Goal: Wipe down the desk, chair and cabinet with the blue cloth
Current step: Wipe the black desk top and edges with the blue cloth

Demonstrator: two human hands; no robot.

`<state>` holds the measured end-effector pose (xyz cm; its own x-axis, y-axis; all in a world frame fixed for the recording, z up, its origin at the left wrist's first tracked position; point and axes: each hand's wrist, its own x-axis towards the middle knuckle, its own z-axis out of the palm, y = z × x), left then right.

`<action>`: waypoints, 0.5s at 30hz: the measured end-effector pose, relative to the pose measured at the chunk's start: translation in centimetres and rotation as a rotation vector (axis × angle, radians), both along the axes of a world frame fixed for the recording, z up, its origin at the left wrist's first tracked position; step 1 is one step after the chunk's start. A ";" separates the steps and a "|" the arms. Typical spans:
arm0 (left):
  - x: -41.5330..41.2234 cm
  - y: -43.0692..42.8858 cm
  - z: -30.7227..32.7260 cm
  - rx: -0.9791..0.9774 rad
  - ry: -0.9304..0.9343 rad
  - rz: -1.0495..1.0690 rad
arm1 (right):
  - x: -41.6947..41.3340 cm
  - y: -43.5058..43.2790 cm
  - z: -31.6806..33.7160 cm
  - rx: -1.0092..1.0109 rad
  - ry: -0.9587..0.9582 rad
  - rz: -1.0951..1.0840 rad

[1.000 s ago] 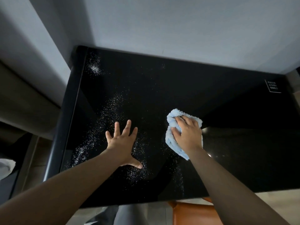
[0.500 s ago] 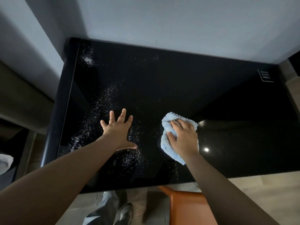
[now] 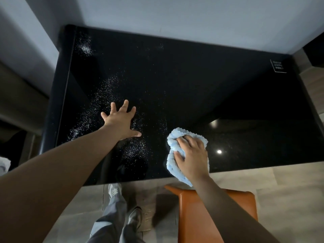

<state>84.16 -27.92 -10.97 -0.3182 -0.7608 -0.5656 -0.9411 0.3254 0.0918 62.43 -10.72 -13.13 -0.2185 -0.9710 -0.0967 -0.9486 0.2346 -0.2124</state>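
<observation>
On counter (image 3: 192, 76) near edge: right hand (image 3: 192, 158) grip bunches blue cloth (image 3: 172, 149) for wiping; left hand (image 3: 121, 121) flat, splayed, holding nothing, likely bracing amid white specks (image 3: 105, 88).

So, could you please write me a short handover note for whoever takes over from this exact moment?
Left hand: open, fingers spread, palm down on the glossy black desk top, among the scattered white specks.
Right hand: grip bunched over the fluffy light-blue cloth, pressing it on the desk near the front edge.
Done: the desk's right side looks free of specks.
Left to do: specks cover the left half, with a patch by the far left corner. After that comes the orange padded chair at the front edge, then the cabinet, which I cannot make out here.
</observation>
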 end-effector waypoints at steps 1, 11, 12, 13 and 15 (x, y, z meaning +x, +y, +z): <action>0.0 0.0 0.0 0.000 0.000 0.001 | 0.1 0.6 0.0 -0.004 -0.002 -0.002; 0.1 0.2 -0.4 -0.025 0.012 0.003 | 1.5 5.4 -0.1 -0.057 -0.023 -0.035; 0.1 0.3 -0.5 -0.026 0.012 0.000 | 1.6 5.8 -0.1 -0.059 -0.028 -0.036; 0.2 0.3 -0.5 -0.026 0.013 0.001 | 1.7 6.2 -0.1 -0.060 -0.035 -0.039; 0.2 0.3 -0.4 -0.023 0.014 0.006 | 1.8 6.8 0.1 -0.053 -0.041 -0.048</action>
